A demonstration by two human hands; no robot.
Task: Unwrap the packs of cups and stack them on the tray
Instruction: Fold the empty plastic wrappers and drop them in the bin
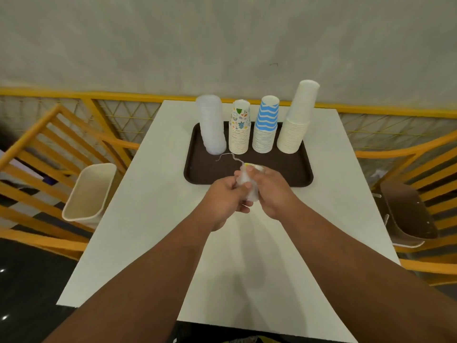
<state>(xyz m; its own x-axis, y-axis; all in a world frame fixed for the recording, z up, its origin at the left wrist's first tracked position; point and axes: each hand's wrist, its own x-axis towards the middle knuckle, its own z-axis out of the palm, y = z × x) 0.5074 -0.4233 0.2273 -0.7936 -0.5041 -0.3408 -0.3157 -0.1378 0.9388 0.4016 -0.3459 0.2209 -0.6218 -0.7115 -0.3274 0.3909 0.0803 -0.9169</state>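
My left hand [226, 194] and right hand [268, 191] each close their grip on a crumpled plastic wrapper [247, 185], balling it up above the desk [153, 219]. Four cup stacks [265, 129] stand on the brown tray [197, 167], apparently unwrapped.

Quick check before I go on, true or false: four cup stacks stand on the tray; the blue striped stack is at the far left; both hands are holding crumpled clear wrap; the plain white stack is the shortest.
1. Four stacks stand on the tray. True.
2. The blue striped stack is far left. False: the clear plastic stack is.
3. The left hand and right hand hold crumpled wrap. True.
4. The plain white stack is shortest. False: it is tallest.
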